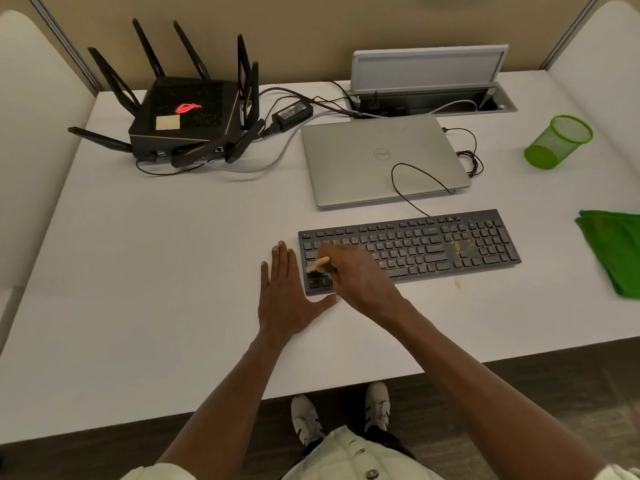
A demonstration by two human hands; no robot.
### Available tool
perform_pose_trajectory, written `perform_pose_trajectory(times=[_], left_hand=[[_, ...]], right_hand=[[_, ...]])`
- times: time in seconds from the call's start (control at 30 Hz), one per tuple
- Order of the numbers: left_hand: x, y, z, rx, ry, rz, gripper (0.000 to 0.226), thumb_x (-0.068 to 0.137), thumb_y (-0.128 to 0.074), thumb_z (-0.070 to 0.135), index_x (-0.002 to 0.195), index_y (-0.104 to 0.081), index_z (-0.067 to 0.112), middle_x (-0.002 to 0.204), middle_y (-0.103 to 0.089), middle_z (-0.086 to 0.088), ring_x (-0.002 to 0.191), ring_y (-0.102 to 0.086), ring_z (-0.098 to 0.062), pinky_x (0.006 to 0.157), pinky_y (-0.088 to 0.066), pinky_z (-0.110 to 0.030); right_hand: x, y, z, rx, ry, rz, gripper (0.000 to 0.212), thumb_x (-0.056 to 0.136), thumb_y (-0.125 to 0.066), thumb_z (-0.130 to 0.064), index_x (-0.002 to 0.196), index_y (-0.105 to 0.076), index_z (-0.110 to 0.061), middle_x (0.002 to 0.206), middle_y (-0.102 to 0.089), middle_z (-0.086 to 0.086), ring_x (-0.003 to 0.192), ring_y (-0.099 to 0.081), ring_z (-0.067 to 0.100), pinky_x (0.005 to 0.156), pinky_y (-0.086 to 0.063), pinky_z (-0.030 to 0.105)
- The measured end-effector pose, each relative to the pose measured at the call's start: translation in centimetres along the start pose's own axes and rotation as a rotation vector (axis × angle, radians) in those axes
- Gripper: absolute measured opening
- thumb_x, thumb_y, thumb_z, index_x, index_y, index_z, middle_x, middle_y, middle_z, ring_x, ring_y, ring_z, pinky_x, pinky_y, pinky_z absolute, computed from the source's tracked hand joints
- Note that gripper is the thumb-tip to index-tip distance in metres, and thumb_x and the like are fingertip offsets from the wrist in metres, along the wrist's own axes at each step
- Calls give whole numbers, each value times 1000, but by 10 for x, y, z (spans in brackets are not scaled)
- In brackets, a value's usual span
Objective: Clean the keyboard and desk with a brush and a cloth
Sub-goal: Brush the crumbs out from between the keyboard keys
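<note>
1. The left hand (285, 296) lies flat on the table (166, 271), fingers straight and close together, pointing to 12 o'clock. Its thumb reaches toward 3 o'clock and touches the near left corner of the keyboard (408, 249).
2. The right hand (349, 271) is curled round a brush (318, 264), holding it over the keys at the keyboard's left end. The light handle sticks out toward 9 o'clock; the bristles are blurred and I cannot tell whether they touch the keys.
3. The keyboard is black and lies across the table, with yellowish crumbs (459, 245) among its keys toward the right end. A small crumb spot (458, 284) sits on the table just at its 6 o'clock side.
4. A green cloth (614, 251) lies folded at 3 o'clock of the keyboard, well apart from both hands.
5. A closed laptop (381, 161) lies at 12 o'clock of the keyboard, with a thin black cable (420, 171) looping over its lid.
6. A black router (183, 112) with antennas stands at the far left, a power brick (292, 115) beside it.
7. A green mesh cup (557, 142) lies tilted at the far right.
8. The table is white, with beige partition walls (294, 32) behind.
</note>
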State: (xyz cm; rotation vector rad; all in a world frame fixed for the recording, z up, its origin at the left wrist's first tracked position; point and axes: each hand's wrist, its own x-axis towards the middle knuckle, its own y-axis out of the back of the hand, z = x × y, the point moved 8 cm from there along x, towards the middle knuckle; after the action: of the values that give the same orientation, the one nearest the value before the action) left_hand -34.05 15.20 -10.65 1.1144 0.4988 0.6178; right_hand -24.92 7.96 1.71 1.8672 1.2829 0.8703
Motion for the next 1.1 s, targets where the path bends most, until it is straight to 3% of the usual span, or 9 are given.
perform_pose_trajectory(times=[0.13,0.27,0.37,0.53,0.63,0.7,0.87,1.03,1.1], left_hand=[[-1,1,2,-19,-14,11,140,65,-19,104,162,-3,5,170,6,-13,158,8,-25,128,0,-47],[0,2,1,-18,-7,19,138,65,-22,104,162,-1,8,170,5,-11,158,6,-25,128,0,-48],[-1,2,1,-15,-6,22,139,64,-16,106,162,-2,8,170,5,-11,158,6,-25,128,0,-48],[-1,0,2,-13,-1,-8,138,67,-25,103,162,0,6,170,11,-12,157,14,-22,127,7,-44],[0,0,2,-1,0,-8,137,69,-29,102,162,0,6,170,11,-12,157,14,-23,127,7,-44],[0,0,2,-5,-3,-3,138,68,-25,103,163,-1,6,171,9,-12,157,12,-23,127,5,-45],[-1,3,2,-6,-5,17,138,65,-14,106,162,0,8,170,7,-12,158,9,-25,127,5,-45],[0,1,3,11,11,-22,138,69,-29,102,162,0,6,170,11,-11,157,15,-22,127,7,-44],[0,2,3,17,14,-23,137,70,-33,101,162,0,5,170,12,-11,157,15,-21,126,8,-43]], right_hand=[[4,17,3,58,-60,132,5,95,-58,-7,94,-63,-7,79,-68,4,65,-56,7,57,-41,10],[20,14,11,131,-239,198,16,99,-53,-21,91,-62,-9,73,-66,0,59,-61,10,54,-50,25],[19,7,16,174,-324,214,15,97,-56,-21,88,-60,-11,71,-64,-2,59,-61,7,54,-49,20],[-1,24,50,155,-514,286,13,96,-58,-19,86,-58,-10,68,-61,-3,54,-57,3,45,-42,15],[-3,34,52,115,-504,326,15,95,-58,-21,88,-58,-8,69,-61,-2,55,-57,6,46,-43,18],[4,31,43,167,-454,341,15,95,-57,-22,88,-58,-8,70,-62,-1,57,-59,8,49,-48,25],[18,12,26,156,-407,285,16,97,-56,-25,92,-60,-10,75,-65,1,61,-63,7,53,-54,26],[1,30,60,110,-493,319,17,98,-55,-24,95,-59,-8,75,-66,0,59,-63,5,47,-48,17],[-4,41,70,71,-510,343,16,98,-55,-23,95,-59,-8,73,-66,1,57,-62,8,46,-51,22]])
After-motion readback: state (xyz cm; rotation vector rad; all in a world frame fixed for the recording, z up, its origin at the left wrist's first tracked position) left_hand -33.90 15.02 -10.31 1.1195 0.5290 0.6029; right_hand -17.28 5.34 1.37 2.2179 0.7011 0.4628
